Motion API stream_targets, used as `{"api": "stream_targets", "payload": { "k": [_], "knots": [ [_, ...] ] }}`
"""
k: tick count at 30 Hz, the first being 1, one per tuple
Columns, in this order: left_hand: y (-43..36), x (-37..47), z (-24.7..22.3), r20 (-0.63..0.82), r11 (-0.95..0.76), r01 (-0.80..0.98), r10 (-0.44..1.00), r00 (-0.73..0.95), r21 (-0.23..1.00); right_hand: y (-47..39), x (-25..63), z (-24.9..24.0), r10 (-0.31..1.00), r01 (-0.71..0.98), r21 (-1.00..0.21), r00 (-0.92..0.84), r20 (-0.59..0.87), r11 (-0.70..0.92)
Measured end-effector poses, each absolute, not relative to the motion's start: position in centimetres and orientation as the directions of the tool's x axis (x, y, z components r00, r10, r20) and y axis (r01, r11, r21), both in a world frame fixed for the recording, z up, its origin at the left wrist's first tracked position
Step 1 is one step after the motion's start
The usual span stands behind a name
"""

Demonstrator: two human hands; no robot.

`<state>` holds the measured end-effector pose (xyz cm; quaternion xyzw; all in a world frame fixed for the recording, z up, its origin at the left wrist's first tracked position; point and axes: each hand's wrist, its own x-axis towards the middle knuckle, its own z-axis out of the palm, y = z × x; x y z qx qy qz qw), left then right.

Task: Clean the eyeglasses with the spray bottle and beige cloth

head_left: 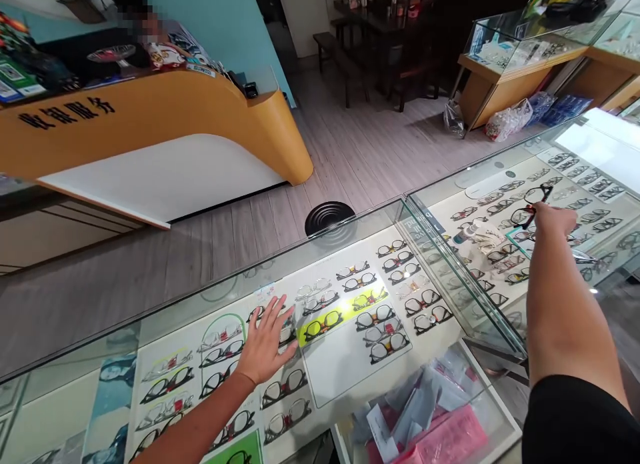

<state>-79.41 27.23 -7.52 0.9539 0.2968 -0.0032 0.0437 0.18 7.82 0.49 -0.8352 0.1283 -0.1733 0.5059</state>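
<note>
My right hand (556,220), arm stretched out, grips a pair of dark-framed eyeglasses (530,209) above the right-hand glass case. Beneath them on that counter lie a crumpled white cloth (484,235) and a small clear bottle (465,233). Spread flat, the fingers of my left hand (267,341) lie over the glass top of the nearer display case (345,384), with nothing in them. Under that glass, rows of eyeglasses (323,325) rest on white and yellow-green panels; my left hand and forearm hide some of them.
An open drawer (500,411) with plastic packets and a pink pouch juts out at the front. Across the floor, a person sits behind an orange and white counter (190,117). A black ribbed round object (329,217) stands beyond the case. Bags (510,121) lie by another showcase.
</note>
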Motion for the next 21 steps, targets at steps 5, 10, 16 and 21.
{"api": "stream_targets", "payload": {
  "k": [5, 10, 16, 21],
  "knots": [
    [26.9, -78.3, -7.0, -0.086, -0.784, 0.604, 0.598, 0.797, 0.142, 5.9, -6.1, 3.5, -0.124, -0.078, -0.933, 0.992, -0.036, -0.351],
    [26.4, -77.0, -6.3, -0.121, -0.750, 0.630, 0.620, 0.776, 0.200, -1.8, -17.3, 5.6, 0.098, -0.065, -0.971, 0.991, -0.090, -0.228],
    [25.8, -75.9, -5.8, -0.142, -0.715, 0.638, 0.627, 0.766, 0.287, -14.5, -35.6, 6.9, 0.041, -0.284, -0.947, 0.955, -0.293, -0.154],
    [25.3, -75.3, -5.2, -0.138, -0.708, 0.624, 0.618, 0.774, 0.331, -21.2, -50.2, 4.9, -0.144, -0.424, -0.889, 0.904, -0.403, -0.172]
  ]
}}
